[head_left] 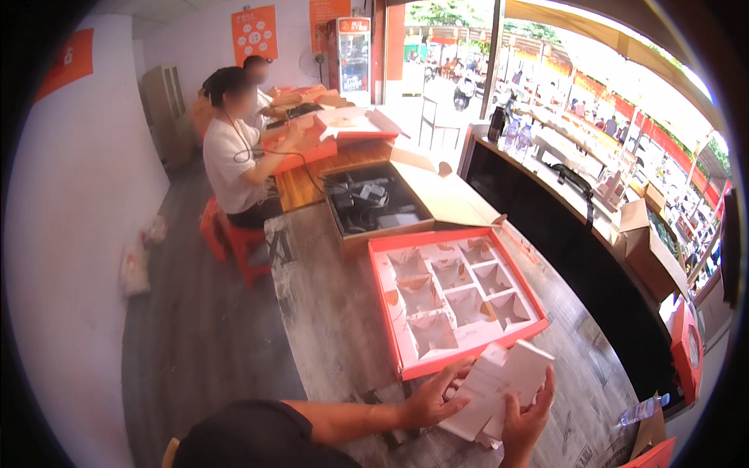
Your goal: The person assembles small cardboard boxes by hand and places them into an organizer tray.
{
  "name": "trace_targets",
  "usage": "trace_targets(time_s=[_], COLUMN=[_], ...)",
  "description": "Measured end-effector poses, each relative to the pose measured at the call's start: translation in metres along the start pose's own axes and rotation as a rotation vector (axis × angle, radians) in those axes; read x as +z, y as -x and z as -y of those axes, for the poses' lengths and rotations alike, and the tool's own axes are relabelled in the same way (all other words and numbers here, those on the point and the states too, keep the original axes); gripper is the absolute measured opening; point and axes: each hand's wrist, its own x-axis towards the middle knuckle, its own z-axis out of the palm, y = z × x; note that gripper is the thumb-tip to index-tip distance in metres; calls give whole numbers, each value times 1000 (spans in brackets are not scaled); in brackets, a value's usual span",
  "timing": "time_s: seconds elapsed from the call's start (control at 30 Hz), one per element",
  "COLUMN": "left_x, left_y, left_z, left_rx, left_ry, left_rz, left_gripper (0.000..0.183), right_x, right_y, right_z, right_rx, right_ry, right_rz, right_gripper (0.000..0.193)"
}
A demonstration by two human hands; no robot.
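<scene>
Between my hands is a white folded cardboard piece [503,384] with flaps sticking out, held above the near part of the table. My left hand [434,398] grips its left side, thumb on top and fingers partly hidden behind it. On the opposite edge, my right hand [529,417] closes with the thumb in front and fingers curled around the side. Just beyond lies a shallow red-edged box [384,308]. White cardboard inserts [433,335] form several square, sunken compartments inside it, some with orange-brown print.
An open carton [382,222] with dark contents and a cable stands behind the red box on the grey wooden table [320,312]. Farther back, two people sit working at red boxes [312,152]. At right are a black-fronted counter [546,203] and a clear bottle [641,409].
</scene>
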Motion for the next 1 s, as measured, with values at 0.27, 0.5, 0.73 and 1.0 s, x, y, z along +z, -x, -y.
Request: trace_targets(time_s=[0.27, 0.5, 0.73, 1.0], left_x=[1, 1, -2, -3], left_y=[4, 11, 6, 7], left_z=[33, 39, 39, 40], left_rx=[232, 89, 71, 70], left_ry=[-632, -811, -832, -866], left_rz=[318, 468, 516, 537], left_gripper=[63, 63, 64, 66], right_x=[-4, -1, -15, -32], right_y=[9, 18, 10, 1], right_z=[-53, -86, -104, -102], right_rx=[98, 27, 161, 427], right_ry=[592, 579, 500, 16], right_rz=[260, 128, 32, -52], right_gripper=[47, 72, 97, 93])
